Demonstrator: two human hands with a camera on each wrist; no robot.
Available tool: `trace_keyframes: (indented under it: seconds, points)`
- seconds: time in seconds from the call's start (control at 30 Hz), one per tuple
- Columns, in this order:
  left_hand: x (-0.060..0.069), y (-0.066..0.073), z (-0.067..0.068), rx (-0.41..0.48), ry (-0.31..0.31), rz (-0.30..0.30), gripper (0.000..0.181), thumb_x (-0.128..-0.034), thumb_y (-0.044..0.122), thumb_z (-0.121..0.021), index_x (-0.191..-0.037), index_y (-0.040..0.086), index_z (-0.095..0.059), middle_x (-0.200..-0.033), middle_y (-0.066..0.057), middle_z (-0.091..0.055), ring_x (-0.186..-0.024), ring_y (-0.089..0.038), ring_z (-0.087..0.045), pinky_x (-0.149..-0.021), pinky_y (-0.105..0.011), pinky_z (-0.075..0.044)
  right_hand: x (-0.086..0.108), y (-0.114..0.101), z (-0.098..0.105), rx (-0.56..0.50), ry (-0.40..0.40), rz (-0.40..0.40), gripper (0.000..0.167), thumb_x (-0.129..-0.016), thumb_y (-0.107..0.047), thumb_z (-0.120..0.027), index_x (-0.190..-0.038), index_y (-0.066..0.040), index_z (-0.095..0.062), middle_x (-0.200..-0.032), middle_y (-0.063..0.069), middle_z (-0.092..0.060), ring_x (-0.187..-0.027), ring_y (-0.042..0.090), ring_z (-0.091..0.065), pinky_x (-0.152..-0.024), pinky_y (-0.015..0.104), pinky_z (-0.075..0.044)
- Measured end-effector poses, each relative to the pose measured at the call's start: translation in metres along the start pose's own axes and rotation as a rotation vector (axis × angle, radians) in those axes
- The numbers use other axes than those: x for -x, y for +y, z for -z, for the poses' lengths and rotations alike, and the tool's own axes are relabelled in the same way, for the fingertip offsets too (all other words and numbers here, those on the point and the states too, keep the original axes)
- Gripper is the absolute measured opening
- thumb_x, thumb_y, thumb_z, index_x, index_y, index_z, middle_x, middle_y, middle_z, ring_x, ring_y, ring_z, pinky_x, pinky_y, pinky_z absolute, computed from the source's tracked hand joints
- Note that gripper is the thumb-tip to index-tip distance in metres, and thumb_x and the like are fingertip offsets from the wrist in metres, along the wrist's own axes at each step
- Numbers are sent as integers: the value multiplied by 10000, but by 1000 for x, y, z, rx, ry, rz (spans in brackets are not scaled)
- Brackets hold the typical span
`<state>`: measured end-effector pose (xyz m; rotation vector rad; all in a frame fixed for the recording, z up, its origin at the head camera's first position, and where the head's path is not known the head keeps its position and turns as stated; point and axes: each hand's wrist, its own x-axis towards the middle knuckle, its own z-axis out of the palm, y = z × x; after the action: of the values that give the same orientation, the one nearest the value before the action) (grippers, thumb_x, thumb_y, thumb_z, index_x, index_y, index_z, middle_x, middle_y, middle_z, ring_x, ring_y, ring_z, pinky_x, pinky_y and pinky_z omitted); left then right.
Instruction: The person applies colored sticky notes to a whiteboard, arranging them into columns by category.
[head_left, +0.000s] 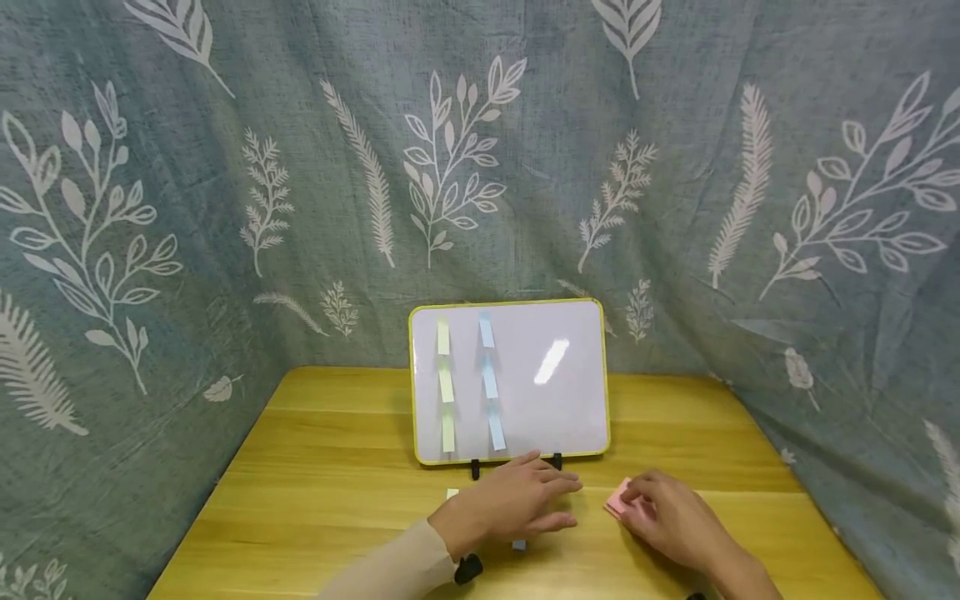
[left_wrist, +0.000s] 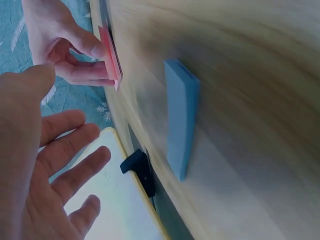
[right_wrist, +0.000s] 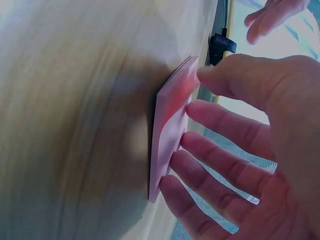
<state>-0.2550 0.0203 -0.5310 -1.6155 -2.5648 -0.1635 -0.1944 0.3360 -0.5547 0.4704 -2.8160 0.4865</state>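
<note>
My right hand (head_left: 671, 517) pinches a pad of pink sticky notes (head_left: 617, 500) at the table's right. In the right wrist view the fingertips lie along one edge of the pink pad (right_wrist: 172, 125), with the thumb by its upper end. My left hand (head_left: 521, 500), fingers spread and holding nothing, hovers in front of the whiteboard (head_left: 555, 417). Below it, a blue sticky-note pad (left_wrist: 181, 120) lies on the table, mostly hidden by the hand in the head view. Pale green strips (head_left: 447, 386) and light blue strips (head_left: 490, 379) hang in two columns on the board.
Black feet (head_left: 476, 470) prop up the yellow-framed whiteboard on the wooden table (head_left: 322, 467). A pale piece of paper (head_left: 452, 493) shows partly behind my left wrist. Leaf-patterned cloth (head_left: 525, 208) hangs around the table's back and sides.
</note>
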Motion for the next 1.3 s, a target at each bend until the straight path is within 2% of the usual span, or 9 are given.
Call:
trace_keyframes:
  seconds: [0.17, 0.33, 0.47, 0.7, 0.93, 1.07, 1.17, 1.3]
  points:
    - [-14, 6, -9, 51, -43, 0, 617, -1247, 593, -437, -1704, 210, -598, -1734, 105, -632, -1601, -165, -619, -1436, -449, -389, 3, 1, -1, -8, -61, -70, 106, -939, -188, -918, -970, -268, -855, -1135, -60, -839, -870, 44, -683, -769, 313, -602]
    - [-26, 8, -17, 47, -54, 10, 607, -1245, 583, -454, -1697, 208, -606, -1711, 91, -656, -1595, -162, -624, -1423, -436, -408, -1, 2, -1, -11, -83, -136, 85, -966, -164, -904, -980, -240, -871, -1071, -83, -840, -853, 31, -676, -776, 327, -615]
    - [-35, 9, -21, 48, -52, 14, 597, -1241, 580, -469, -1685, 212, -622, -1694, 86, -673, -1577, -144, -634, -1399, -407, -437, -5, 2, 0, -14, -93, -150, 94, -954, -143, -893, -959, -234, -870, -1019, -90, -823, -824, 21, -655, -737, 306, -586]
    - [-51, 11, -26, 61, -46, -8, 540, -1234, 556, -517, -1639, 234, -672, -1650, 102, -707, -1531, -93, -660, -1329, -305, -484, -6, 4, 4, -36, -86, -189, 72, -950, -164, -913, -976, -228, -891, -1037, -71, -857, -855, 60, -760, -751, 320, -632]
    - [-61, 13, -29, 54, -38, -20, 455, -1230, 496, -566, -1595, 272, -720, -1651, 91, -708, -1531, -95, -667, -1337, -289, -475, -10, 6, 7, -48, -67, -171, 78, -973, -253, -962, -952, -221, -893, -968, -87, -851, -814, 47, -743, -712, 298, -608]
    - [-61, 14, -31, 58, -57, -12, 417, -1231, 500, -565, -1552, 317, -759, -1685, 90, -681, -1553, -100, -651, -1332, -284, -481, -13, 6, 9, -66, -83, -186, 166, -1047, -333, -903, -923, -232, -858, -899, -122, -826, -813, 43, -752, -733, 292, -628]
    - [-62, 15, -35, 69, -60, -5, 398, -1225, 511, -577, -1528, 347, -777, -1695, 94, -671, -1552, -107, -649, -1317, -281, -496, -13, 7, 11, -91, -100, -185, 179, -1095, -299, -845, -934, -230, -806, -889, -134, -811, -842, 66, -777, -753, 299, -638]
    - [-65, 16, -39, 89, -16, 0, 351, -1197, 514, -644, -1443, 339, -823, -1649, 93, -710, -1482, -93, -695, -1276, -263, -524, -12, 13, 13, -99, -93, -144, 131, -1083, -173, -836, -991, -220, -756, -945, -121, -825, -896, 105, -812, -770, 303, -643]
